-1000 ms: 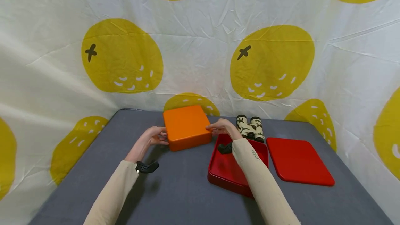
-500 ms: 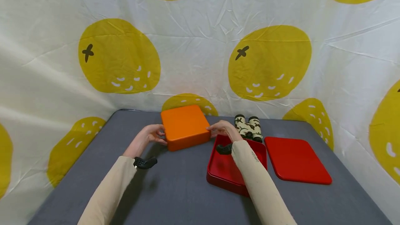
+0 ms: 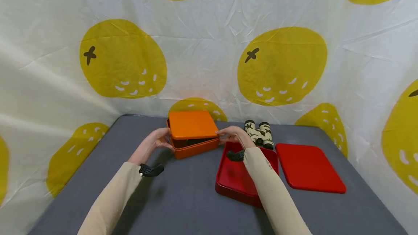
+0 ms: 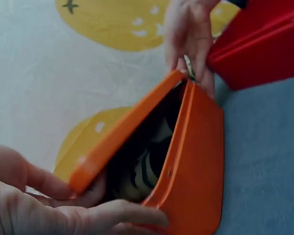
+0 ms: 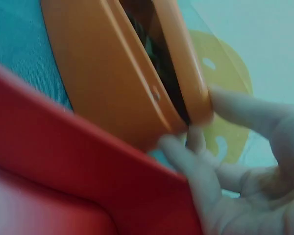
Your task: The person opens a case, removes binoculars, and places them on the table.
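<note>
On tabletop (image 3: 183, 198), left of red box (image 3: 235, 195): orange box (image 3: 196, 149), with orange lid (image 3: 192, 124) tilted up at front. Pinching orange lid near left front corner with left grip (image 3: 160, 139), near right front corner with right grip (image 3: 233, 133). Looks light, stiff, smooth; probably slick, not fragile. Take by opposite side edges, keep level against binding. Versus half second ago: gapes along front, no longer flush, exposing patterned item (image 4: 142, 171) inside.
</note>
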{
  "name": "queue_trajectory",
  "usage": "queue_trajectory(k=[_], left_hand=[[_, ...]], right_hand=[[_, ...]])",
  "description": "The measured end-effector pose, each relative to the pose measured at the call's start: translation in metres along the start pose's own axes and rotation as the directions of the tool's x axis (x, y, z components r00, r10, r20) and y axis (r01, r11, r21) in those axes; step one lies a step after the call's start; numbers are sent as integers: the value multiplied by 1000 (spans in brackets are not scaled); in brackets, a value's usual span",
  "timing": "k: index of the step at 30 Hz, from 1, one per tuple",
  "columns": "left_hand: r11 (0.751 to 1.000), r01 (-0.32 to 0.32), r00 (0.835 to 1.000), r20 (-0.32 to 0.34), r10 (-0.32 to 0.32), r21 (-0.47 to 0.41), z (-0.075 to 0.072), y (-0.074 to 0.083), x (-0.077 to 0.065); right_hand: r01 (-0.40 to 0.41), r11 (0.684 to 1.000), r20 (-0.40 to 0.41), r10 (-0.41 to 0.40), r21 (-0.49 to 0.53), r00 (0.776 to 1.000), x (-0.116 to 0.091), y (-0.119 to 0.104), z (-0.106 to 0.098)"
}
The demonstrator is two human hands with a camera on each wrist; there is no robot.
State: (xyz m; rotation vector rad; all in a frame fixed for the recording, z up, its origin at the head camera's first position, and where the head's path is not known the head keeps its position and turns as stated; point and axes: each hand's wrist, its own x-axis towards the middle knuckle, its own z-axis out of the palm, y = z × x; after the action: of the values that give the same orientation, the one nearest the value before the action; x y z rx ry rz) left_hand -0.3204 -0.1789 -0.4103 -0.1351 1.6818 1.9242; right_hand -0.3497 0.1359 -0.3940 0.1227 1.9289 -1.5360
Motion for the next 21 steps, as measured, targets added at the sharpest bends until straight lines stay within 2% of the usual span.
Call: queue_trajectory(k=[1, 3, 4, 6, 7, 10, 13, 17, 21], left_hand=[[1000, 9, 1000, 9, -9, -9, -4, -2, 5], [996, 65, 998, -4, -66, -55, -6, -4, 11], [989, 112, 993, -16, -114, -94, -2, -3, 10], [988, 129, 990, -43, -133, -81, 4, -2, 3], [991, 132, 985, -106, -135, -35, 17, 2, -11], [989, 108, 985, -142, -93, 104, 25, 3, -24], [979, 86, 981, -186, -50, 187, 24, 2, -28], [985, 58, 983, -179, -28, 164, 17, 1, -28], [996, 32, 991, -131, -21, 83, 14, -1, -26]], right_hand=[[2, 1000, 11, -2, 3, 1000, 0, 1, 0], [3, 1000, 33, -4, 25, 999, 0, 2, -1], [5, 1000, 30, -6, 23, 1000, 0, 2, -2], [20, 1000, 11, -20, 21, 1000, -1, 3, -2], [28, 999, -6, -28, 22, 1000, -2, 2, -1], [28, 999, -78, -26, 20, 997, -4, 0, 0], [43, 999, -138, -43, -3, 990, -8, -4, 3], [75, 997, -152, -76, -11, 985, -11, -8, 6], [105, 990, -123, -93, 92, 988, -12, -10, 6]])
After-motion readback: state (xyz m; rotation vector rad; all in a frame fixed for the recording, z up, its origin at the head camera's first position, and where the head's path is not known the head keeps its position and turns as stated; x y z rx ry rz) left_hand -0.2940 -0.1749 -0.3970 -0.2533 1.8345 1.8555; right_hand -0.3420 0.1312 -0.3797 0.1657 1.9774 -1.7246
